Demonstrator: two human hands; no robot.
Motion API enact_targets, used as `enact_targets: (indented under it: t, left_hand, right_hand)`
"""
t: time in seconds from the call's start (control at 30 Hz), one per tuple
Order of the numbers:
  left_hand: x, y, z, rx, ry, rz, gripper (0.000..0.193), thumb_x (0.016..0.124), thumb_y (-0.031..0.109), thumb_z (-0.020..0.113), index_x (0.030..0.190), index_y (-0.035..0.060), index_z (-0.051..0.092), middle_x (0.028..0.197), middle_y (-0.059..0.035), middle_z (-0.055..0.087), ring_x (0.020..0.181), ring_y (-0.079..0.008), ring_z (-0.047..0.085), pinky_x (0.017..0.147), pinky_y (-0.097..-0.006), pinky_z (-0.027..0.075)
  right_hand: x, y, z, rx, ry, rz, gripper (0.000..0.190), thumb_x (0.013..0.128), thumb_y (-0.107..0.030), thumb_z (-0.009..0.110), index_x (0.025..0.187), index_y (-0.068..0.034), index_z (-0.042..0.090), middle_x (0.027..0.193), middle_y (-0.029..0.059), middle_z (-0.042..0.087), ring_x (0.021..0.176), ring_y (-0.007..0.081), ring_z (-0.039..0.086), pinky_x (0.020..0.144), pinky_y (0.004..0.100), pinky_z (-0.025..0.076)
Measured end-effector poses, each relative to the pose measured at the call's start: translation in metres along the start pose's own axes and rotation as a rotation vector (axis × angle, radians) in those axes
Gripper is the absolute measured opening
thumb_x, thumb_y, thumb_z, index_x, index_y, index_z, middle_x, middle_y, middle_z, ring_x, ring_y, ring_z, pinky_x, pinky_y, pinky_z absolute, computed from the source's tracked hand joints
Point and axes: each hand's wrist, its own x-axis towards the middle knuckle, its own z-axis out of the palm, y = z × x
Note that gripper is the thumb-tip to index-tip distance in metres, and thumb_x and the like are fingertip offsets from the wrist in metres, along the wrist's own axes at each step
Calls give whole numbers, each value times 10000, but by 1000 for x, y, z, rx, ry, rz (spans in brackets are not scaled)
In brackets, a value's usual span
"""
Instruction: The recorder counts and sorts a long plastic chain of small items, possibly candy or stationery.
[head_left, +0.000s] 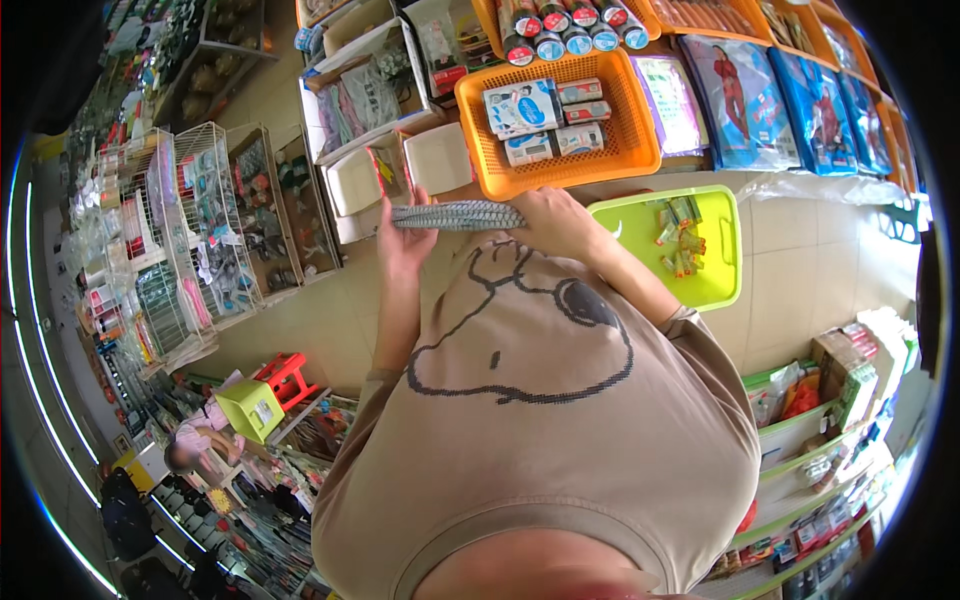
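Observation:
A long grey bundle with a ribbed, chevron-like pattern spans the space between my hands, level in front of my chest. What it is made of is hard to tell. My left hand holds its left end, thumb and fingers pointing up on either side. At the other end, my right hand grips it from above, knuckles up, and hides that end. Just beyond the bundle stands an orange plastic basket with several white-and-blue packs of rolls. Right of my right forearm is a lime-green plastic tub holding several small packs.
White cartons line the display beyond my left hand. Blue packaged garments lie at upper right. Wire racks stand to the left. Further off, a person is beside a red stool. Shelves rise at lower right.

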Motion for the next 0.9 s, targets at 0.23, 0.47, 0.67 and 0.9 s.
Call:
enact_targets:
  t: [0.23,0.47,0.67,0.9]
  left_hand:
    - [-9,-28,-9,661,256,614,745,950,450,702,1457,11,378,1451,-195,485,1345,-314,501,1167,-452,380]
    - [-65,-85,109,1715,-984,715,1047,702,515,920,1448,-4,400,1308,-170,610,1215,-269,617,1063,-387,475]
    - [-49,-87,101,1804,-913,791,1064,656,658,875,1412,33,464,1187,-157,671,1111,-286,669,922,-409,544]
    - [-35,-92,99,1891,-988,683,1004,661,716,826,1378,96,494,1141,-227,675,1044,-351,699,878,-451,554]
  right_hand:
    - [16,-21,-13,-40,-358,157,321,836,-266,726,961,29,698,871,224,724,876,404,721,819,484,569]
    - [27,-7,22,-47,-309,-106,304,819,-230,712,966,35,689,887,226,724,834,386,736,746,467,596]
    - [18,-5,9,161,-182,-34,384,804,-238,712,1075,28,653,933,250,712,856,401,725,766,488,588]
    - [17,-9,-13,108,-213,107,395,762,-220,732,1038,57,673,918,248,721,892,399,722,807,473,579]
